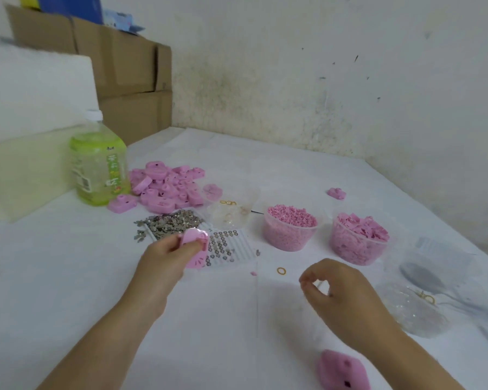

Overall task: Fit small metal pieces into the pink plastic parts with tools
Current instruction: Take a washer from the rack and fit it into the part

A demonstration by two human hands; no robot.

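Pink part (195, 249) half hidden in left hand (164, 256) fingers' grip; right hand (338, 294) fingertips pinched, contents too blurred to tell.

A makeshift assembly workshop: cardboard boxes (119, 66), heaped pink plastic parts (168, 190), tubs of pieces (290, 230).

Your left hand (164, 256) is raised, fingers curled in a grip, bare forearm stretched forward. Your right hand (340, 294) hovers lower, thumb and forefinger pinched together, other fingers loosely bent.
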